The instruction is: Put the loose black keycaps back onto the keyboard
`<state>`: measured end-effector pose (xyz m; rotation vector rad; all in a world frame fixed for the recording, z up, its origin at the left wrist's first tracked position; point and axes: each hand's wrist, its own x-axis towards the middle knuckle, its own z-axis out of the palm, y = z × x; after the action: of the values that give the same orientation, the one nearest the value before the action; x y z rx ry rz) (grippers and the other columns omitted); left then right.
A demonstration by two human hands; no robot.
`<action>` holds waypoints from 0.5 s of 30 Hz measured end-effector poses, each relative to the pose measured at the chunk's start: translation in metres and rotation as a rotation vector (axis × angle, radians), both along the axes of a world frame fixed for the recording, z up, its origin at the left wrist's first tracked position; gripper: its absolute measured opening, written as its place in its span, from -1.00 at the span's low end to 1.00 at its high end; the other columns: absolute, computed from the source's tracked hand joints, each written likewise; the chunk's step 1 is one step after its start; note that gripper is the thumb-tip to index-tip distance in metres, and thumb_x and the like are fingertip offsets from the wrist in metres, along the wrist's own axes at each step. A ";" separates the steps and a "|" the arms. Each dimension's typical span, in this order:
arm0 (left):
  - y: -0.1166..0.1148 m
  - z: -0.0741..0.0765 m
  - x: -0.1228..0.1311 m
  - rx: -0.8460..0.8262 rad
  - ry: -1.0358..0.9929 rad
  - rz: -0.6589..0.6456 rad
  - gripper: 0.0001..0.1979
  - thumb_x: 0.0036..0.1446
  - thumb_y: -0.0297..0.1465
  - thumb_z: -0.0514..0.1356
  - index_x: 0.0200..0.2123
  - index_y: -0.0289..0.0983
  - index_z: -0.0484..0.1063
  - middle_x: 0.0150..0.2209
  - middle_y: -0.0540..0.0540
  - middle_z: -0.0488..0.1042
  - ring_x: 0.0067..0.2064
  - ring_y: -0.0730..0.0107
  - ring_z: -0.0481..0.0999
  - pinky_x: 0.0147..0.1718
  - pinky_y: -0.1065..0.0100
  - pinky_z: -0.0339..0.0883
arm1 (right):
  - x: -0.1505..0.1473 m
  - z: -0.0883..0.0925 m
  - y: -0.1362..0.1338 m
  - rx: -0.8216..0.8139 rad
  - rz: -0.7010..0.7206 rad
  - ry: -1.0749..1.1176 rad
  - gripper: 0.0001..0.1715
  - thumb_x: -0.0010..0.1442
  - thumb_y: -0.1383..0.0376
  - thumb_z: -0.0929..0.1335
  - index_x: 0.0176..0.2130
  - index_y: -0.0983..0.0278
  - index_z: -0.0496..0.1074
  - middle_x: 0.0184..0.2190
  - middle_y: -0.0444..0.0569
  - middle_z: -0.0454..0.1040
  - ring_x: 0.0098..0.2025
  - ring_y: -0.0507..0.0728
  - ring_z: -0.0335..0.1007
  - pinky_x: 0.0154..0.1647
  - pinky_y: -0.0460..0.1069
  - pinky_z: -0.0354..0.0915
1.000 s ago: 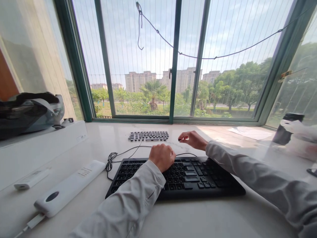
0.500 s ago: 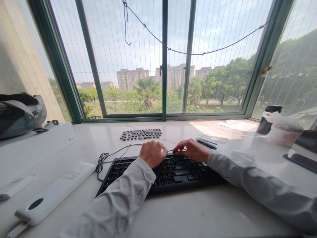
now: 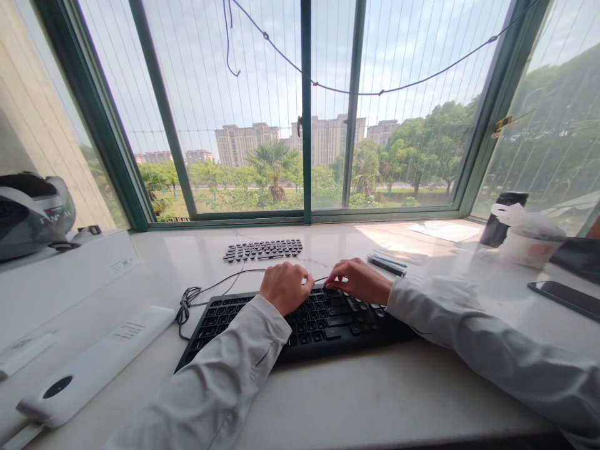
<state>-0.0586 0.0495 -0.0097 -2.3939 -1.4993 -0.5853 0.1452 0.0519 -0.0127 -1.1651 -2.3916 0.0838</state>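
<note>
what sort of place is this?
Probably a home or office window-side workspace; can't tell which. A black keyboard lies on a pale countertop in front of a green-framed window, with trees and buildings outside.

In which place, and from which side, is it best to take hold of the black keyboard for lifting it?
Probably by its two short ends, coming from left and right: the black keyboard is long and lies flat on the table. Its left end shows; the right sleeve covers much of the right end.

Bare hands [image 3: 284, 287]; long light-grey sleeves [image 3: 201, 378], loose, heavily creased; plain cuffs [image 3: 277, 315] at wrists.
</note>
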 end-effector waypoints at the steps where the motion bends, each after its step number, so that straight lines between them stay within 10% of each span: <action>1: 0.000 0.000 0.000 -0.004 0.000 -0.001 -0.59 0.16 -0.17 -0.04 -0.35 -0.16 0.59 -0.38 -0.14 0.56 -0.30 0.16 0.52 -0.32 0.24 0.29 | 0.001 0.001 0.000 -0.005 0.013 -0.012 -0.80 0.14 0.21 0.36 -0.33 0.18 0.60 -0.40 -0.07 0.56 -0.36 0.05 0.41 -0.28 -0.09 0.22; 15: -0.001 0.001 0.000 -0.015 0.013 -0.002 -0.59 0.17 -0.18 -0.04 -0.33 -0.17 0.58 -0.36 -0.15 0.56 -0.29 0.17 0.52 -0.30 0.24 0.29 | -0.002 0.001 -0.004 -0.069 -0.070 0.042 -0.82 0.07 0.21 0.39 -0.31 0.16 0.59 -0.45 -0.13 0.55 -0.41 0.02 0.39 -0.34 -0.12 0.21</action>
<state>-0.0585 0.0485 -0.0088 -2.4065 -1.5010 -0.5600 0.1432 0.0484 -0.0118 -1.2646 -2.3251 0.1674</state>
